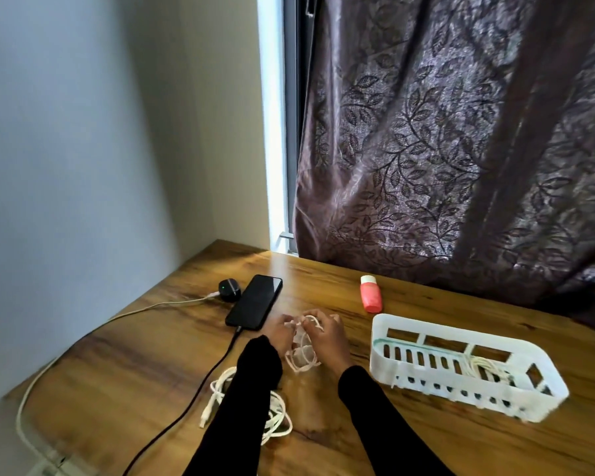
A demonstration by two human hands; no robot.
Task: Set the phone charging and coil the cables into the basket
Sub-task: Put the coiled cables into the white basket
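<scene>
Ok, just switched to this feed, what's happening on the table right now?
Both hands, left hand and right hand, are winding a white cable into a coil above the table. The phone lies with a dark cable plugged in. One coiled cable already sits in the basket; another loose white cable waits under the left forearm.

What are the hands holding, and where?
Both the left hand and the right hand hold a white cable by its upper loops; the rest hangs below.

Phone [254, 302] left of basket [461, 367], on table [426, 441]
</scene>
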